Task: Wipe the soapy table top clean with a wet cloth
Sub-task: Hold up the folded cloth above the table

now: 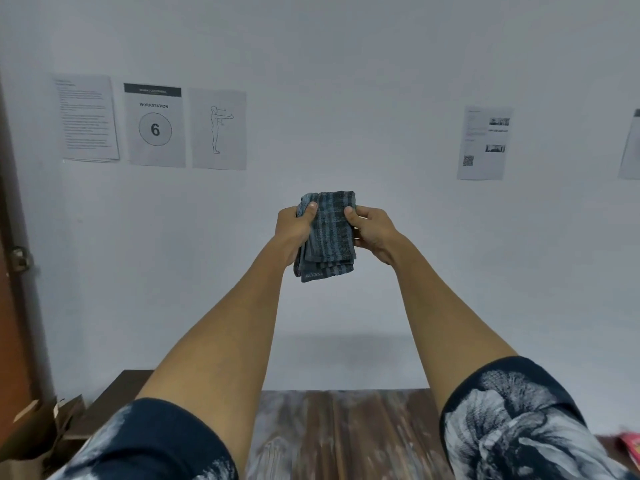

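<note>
Below the raised arms lies a wooden table top (346, 434) streaked with whitish soap film, its near part cut off. Left of the left hand (294, 230), papers (156, 124) hang on the pale wall (346, 81); the text sheet is unreadable. Both hands grip a folded blue checked cloth (327, 233) well above the table, thumbs on its front, the right hand (372, 232) opposite. Their fingers are hidden behind it.
</note>
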### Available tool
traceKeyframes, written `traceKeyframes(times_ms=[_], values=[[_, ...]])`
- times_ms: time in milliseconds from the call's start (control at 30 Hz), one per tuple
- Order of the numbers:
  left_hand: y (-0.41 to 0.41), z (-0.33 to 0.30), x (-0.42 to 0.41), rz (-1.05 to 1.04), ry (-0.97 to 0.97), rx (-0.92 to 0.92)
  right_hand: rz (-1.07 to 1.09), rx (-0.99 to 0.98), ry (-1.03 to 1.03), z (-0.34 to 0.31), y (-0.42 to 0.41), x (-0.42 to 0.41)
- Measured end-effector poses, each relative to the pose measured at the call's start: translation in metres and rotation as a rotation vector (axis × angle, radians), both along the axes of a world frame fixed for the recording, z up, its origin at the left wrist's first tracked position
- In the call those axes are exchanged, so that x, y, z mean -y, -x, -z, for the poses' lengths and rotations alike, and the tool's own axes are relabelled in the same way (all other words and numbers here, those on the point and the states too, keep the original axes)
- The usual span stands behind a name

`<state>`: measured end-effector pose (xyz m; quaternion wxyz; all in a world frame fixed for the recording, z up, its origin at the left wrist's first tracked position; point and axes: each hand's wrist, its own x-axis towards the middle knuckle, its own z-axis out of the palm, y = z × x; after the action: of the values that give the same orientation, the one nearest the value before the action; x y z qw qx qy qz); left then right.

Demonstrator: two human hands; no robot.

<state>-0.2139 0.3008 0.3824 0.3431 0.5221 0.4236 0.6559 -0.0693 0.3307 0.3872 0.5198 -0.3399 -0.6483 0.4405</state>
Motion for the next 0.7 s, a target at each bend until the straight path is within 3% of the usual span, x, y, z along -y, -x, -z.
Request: traceKeyframes(times_ms=[300, 700], values=[[-0.051, 0.023, 0.001, 0.129, 0.062, 0.024, 0.135, -0.003, 0.049, 0.026, -0.056, 0.018], [-0.229, 0.073, 0.016, 0.414, 0.176, -0.008, 0.444, -0.046, 0.142, 0.081, -0.231, 0.074]])
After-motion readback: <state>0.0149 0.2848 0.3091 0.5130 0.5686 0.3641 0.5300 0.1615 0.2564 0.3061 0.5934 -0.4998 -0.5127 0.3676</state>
